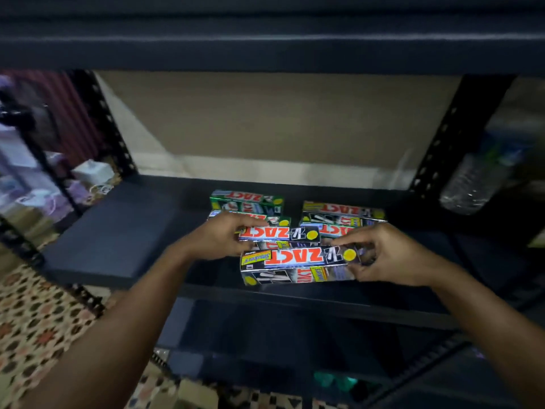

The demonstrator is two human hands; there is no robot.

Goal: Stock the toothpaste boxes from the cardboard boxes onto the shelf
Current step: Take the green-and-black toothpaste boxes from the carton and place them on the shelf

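Observation:
Several ZACT toothpaste boxes lie on the dark shelf (124, 231). A silver-black box (298, 265) lies nearest the front edge, and my right hand (386, 256) pinches its right end. Just behind it sits a second silver box (280, 234), whose left end my left hand (219, 236) grips. Green boxes (246, 202) are stacked at the back left of the group. More silver boxes (343, 214) lie at the back right. No cardboard box is in view.
Black perforated uprights (439, 137) frame the shelf bay, with another shelf board (265, 45) overhead. A plastic water bottle (474, 178) lies in the bay to the right. Patterned floor (38, 320) shows at lower left, and a lower shelf sits below.

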